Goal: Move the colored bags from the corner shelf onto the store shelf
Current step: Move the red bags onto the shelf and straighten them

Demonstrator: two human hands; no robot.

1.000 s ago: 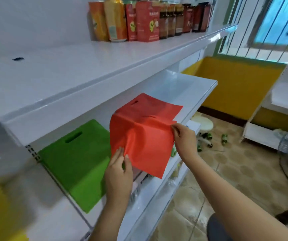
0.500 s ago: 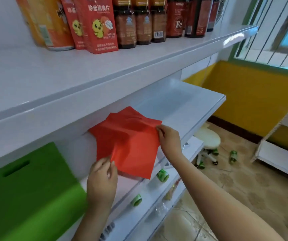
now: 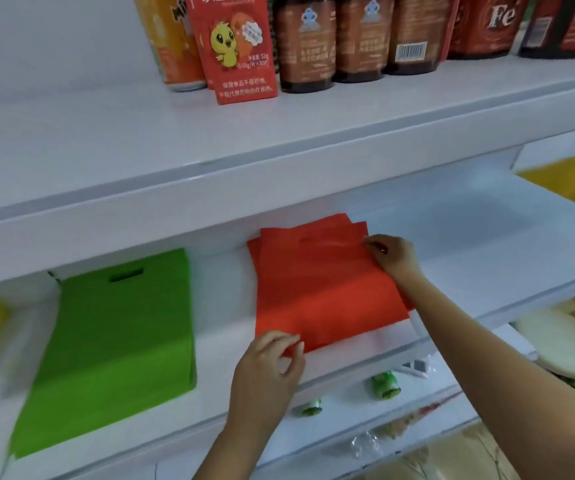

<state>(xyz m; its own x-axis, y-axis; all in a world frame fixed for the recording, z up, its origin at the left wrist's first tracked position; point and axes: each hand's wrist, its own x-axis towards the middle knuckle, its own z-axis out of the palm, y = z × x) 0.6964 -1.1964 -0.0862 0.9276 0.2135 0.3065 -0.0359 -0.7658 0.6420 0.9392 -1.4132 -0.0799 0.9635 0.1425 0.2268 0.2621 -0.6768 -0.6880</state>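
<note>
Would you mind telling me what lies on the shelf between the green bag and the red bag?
Nothing: in the head view, only a bare strip of the white shelf separates the green bag from the red bag.

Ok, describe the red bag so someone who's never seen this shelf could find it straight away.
Look at the white store shelf under the row of brown bottles. The red bag lies flat on it, right of the green bag, with both hands at its edges. It is the only red one, with a slot handle at its far end.
</note>
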